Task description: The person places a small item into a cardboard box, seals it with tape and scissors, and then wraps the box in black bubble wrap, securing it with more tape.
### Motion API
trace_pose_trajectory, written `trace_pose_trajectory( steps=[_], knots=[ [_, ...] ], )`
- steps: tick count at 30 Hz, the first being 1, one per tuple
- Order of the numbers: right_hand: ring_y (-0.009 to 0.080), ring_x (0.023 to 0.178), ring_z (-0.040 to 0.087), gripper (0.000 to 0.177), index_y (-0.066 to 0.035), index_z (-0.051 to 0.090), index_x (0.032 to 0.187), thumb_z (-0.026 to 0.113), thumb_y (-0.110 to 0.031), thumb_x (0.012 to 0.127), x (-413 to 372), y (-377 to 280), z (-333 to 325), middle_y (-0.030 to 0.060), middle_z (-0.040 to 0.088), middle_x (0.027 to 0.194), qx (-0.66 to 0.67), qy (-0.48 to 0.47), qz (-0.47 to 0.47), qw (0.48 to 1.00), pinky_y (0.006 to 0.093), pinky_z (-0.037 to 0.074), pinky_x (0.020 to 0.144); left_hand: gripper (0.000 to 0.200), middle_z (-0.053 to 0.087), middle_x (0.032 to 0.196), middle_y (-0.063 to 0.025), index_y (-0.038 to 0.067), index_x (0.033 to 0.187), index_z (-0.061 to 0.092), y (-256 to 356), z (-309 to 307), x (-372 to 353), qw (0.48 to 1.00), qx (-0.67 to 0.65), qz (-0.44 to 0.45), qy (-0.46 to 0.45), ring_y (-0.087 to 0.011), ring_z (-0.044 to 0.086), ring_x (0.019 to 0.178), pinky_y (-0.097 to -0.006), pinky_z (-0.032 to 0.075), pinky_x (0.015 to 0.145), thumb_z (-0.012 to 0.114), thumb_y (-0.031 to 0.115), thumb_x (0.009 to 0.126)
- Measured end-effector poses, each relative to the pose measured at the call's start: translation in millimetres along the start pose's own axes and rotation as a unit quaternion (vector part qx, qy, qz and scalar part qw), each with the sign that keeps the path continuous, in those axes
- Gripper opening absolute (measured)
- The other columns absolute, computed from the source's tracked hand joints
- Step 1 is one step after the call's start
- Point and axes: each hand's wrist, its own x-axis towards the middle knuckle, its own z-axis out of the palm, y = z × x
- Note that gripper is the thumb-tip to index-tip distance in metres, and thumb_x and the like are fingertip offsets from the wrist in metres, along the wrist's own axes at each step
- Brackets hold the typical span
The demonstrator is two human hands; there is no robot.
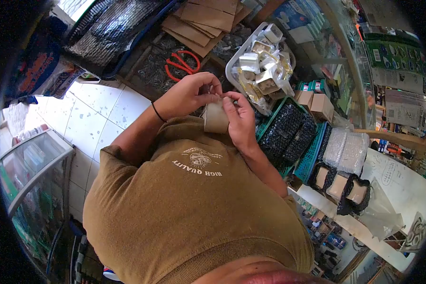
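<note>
A roll of translucent beige tape (pixel 216 118) is up against the front of the brown shirt. My right hand (pixel 241 117) grips it from the right side, with the thumb along its upper edge. My left hand (pixel 188 96), with a black band on its wrist, is curled in a pinch at the top of the roll, its fingertips close to those of my right hand. What lies between the left fingertips is too small to tell. Red-handled scissors (pixel 182 66) lie just beyond my left hand.
Flat cardboard pieces (pixel 201 21) lie beyond the scissors. A white basket (pixel 230 68) holds bagged white parts. To the right are a green crate (pixel 268 124) with black-wrapped packages, bubble-wrapped packages (pixel 345 150) and small boxes (pixel 323 106). A glass case (pixel 35 154) stands at left.
</note>
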Motion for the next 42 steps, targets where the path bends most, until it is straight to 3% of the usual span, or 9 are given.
trace_pose_trajectory(
  steps=[7, 10, 16, 19, 28, 34, 37, 40, 42],
  knots=[
    [0.0034, 0.072, 0.049, 0.017, -0.001, 0.060, 0.100, 0.056, -0.015, 0.091, 0, -2, 9, -0.0031, 0.057, 0.080, 0.046, 0.069, -0.033, 0.996, 0.0193, 0.040, 0.065, 0.024, 0.057, 0.086, 0.0010, 0.004, 0.101, 0.061, 7, -5, -1, 0.999, 0.036, 0.012, -0.019, -0.0053, 0.051, 0.076, -0.0212, 0.042, 0.064, 0.069, 0.008, 0.079],
    [0.0033, 0.072, 0.049, 0.017, -0.001, 0.060, 0.100, 0.056, -0.015, 0.091, 0, -2, 11, -0.0033, 0.057, 0.080, 0.046, 0.074, -0.042, 0.995, 0.0195, 0.040, 0.065, 0.031, 0.060, 0.089, -0.0018, 0.004, 0.107, 0.061, 10, -9, -2, 0.998, 0.030, -0.029, -0.042, -0.0076, 0.054, 0.078, -0.0226, 0.044, 0.066, 0.069, 0.007, 0.077],
    [0.0032, 0.071, 0.049, 0.016, -0.002, 0.061, 0.100, 0.056, -0.014, 0.091, -1, -3, 13, -0.0032, 0.058, 0.080, 0.035, 0.088, -0.052, 0.994, 0.0193, 0.040, 0.065, 0.040, 0.063, 0.089, -0.0068, 0.004, 0.111, 0.061, 7, -16, -1, 0.995, 0.056, 0.042, -0.074, -0.0151, 0.058, 0.079, -0.0269, 0.046, 0.069, 0.072, 0.009, 0.073],
    [0.0034, 0.072, 0.050, 0.016, -0.002, 0.061, 0.100, 0.057, -0.014, 0.090, -1, -2, 11, -0.0024, 0.060, 0.082, 0.030, 0.087, -0.044, 0.995, 0.0192, 0.041, 0.066, 0.037, 0.063, 0.090, -0.0067, 0.002, 0.108, 0.062, 0, -14, 1, 0.993, 0.087, 0.059, -0.056, -0.0134, 0.056, 0.077, -0.0261, 0.046, 0.068, 0.073, 0.012, 0.074],
    [0.0039, 0.074, 0.053, 0.016, -0.002, 0.063, 0.100, 0.058, -0.014, 0.090, 0, -8, 16, -0.0006, 0.062, 0.087, 0.008, 0.076, -0.069, 0.995, 0.0195, 0.043, 0.066, 0.025, 0.062, 0.071, -0.0048, 0.001, 0.094, 0.066, 12, -9, 3, 0.996, 0.048, -0.075, 0.005, -0.0102, 0.055, 0.066, -0.0270, 0.045, 0.060, 0.072, 0.017, 0.077],
    [0.0050, 0.072, 0.055, 0.022, -0.003, 0.058, 0.106, 0.059, -0.016, 0.089, 0, -5, 15, 0.0024, 0.063, 0.086, 0.066, 0.053, -0.041, 0.996, 0.0192, 0.043, 0.063, 0.021, 0.062, 0.074, -0.0072, -0.001, 0.082, 0.064, 17, -13, 2, 0.991, 0.089, -0.093, -0.024, -0.0125, 0.057, 0.070, -0.0287, 0.045, 0.062, 0.072, 0.017, 0.076],
    [0.0065, 0.070, 0.056, 0.030, -0.003, 0.050, 0.112, 0.060, -0.019, 0.089, 1, -4, 16, 0.0044, 0.062, 0.085, 0.132, 0.031, -0.013, 0.991, 0.0199, 0.045, 0.063, 0.018, 0.061, 0.078, -0.0084, -0.001, 0.078, 0.062, 16, -14, 1, 0.992, 0.123, -0.014, 0.000, -0.0161, 0.059, 0.075, -0.0291, 0.045, 0.065, 0.071, 0.013, 0.075],
    [0.0081, 0.069, 0.057, 0.041, -0.003, 0.041, 0.115, 0.062, -0.025, 0.088, 2, -7, 15, 0.0057, 0.061, 0.082, 0.167, -0.010, 0.013, 0.986, 0.0211, 0.046, 0.063, 0.016, 0.058, 0.073, -0.0099, 0.002, 0.078, 0.064, 2, -13, 2, 0.983, 0.117, 0.113, 0.082, -0.0215, 0.057, 0.064, -0.0315, 0.044, 0.059, 0.073, 0.014, 0.072],
    [0.0091, 0.069, 0.057, 0.049, -0.003, 0.036, 0.115, 0.064, -0.030, 0.086, 0, -6, 9, 0.0062, 0.060, 0.081, 0.200, -0.062, 0.047, 0.977, 0.0220, 0.047, 0.064, 0.015, 0.057, 0.072, -0.0102, 0.002, 0.077, 0.063, 1, -16, -1, 0.984, 0.112, 0.103, 0.093, -0.0232, 0.057, 0.064, -0.0322, 0.045, 0.059, 0.072, 0.012, 0.071]
  ],
)
